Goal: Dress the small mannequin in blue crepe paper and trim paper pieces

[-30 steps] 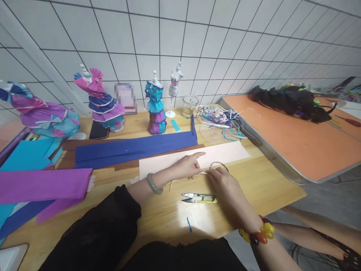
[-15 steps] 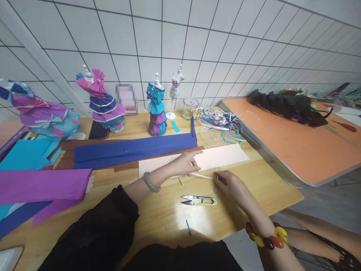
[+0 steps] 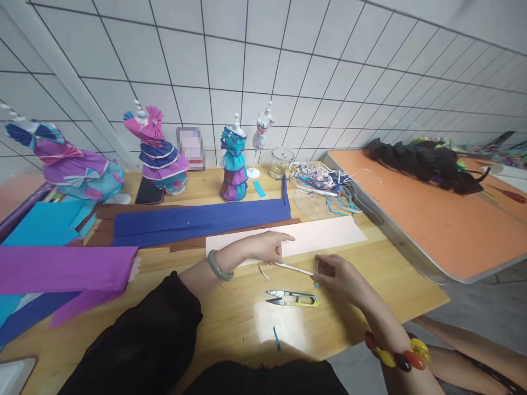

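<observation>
A narrow white strip [image 3: 295, 268] is stretched between my two hands, just in front of the pale pink sheet [image 3: 329, 233]. My left hand [image 3: 267, 246] lies over that sheet, index finger pointing right and the other fingers curled at the strip's left end. Thumb and fingers of my right hand [image 3: 336, 274] pinch the strip's right end; the exact grip is partly hidden. Thread snips [image 3: 294, 299] with yellow-green handles rest on the wood below the strip, blades to the left. A small curled white scrap [image 3: 263, 271] lies near my left hand.
Behind the sheet lie folded blue fabric [image 3: 201, 221] and brown fabric [image 3: 102, 236]. Purple fabric [image 3: 66, 269] is at left. Small dressed mannequins [image 3: 234, 164], a glass cup [image 3: 281, 162] and tangled scraps [image 3: 321, 178] stand farther back. An orange-topped table [image 3: 428, 219] adjoins on the right.
My hands have shifted slightly down and the white strip now looks tauter between them. The whole view has tilted a little, moving the scene slightly right and down.
</observation>
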`<state>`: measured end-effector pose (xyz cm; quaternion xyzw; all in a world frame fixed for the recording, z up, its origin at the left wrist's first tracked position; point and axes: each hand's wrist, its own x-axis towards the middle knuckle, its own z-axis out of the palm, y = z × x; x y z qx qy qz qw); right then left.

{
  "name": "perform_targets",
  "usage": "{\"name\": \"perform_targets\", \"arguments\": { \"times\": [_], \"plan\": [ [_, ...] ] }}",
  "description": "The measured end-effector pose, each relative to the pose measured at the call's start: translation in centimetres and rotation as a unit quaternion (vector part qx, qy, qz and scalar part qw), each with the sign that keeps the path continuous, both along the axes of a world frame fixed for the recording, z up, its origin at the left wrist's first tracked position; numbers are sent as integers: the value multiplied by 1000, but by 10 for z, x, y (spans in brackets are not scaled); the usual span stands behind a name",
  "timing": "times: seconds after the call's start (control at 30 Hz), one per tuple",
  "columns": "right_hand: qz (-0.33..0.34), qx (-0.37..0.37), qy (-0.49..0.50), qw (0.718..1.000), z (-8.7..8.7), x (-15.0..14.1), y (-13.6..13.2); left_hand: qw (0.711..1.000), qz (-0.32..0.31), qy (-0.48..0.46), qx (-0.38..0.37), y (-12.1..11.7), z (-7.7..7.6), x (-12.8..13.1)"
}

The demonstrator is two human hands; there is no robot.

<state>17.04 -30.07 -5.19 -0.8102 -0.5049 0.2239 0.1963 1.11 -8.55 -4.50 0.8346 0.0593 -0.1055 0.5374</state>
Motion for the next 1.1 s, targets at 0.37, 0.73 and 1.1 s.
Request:
{"name": "perform_targets", "arguments": {
  "times": [0.37,0.73,1.1],
  "plan": [
    [-65,30,157,985,4,4,-2,996,34,-55,61,19,18,-4],
    [-33,244,-4,969,83,-37,81,916,216,-158,-300,19,63,-13],
    [18,295,-60,953,101,-56,137,850,343,-232,-327,27,76,-17]
  ]
}}
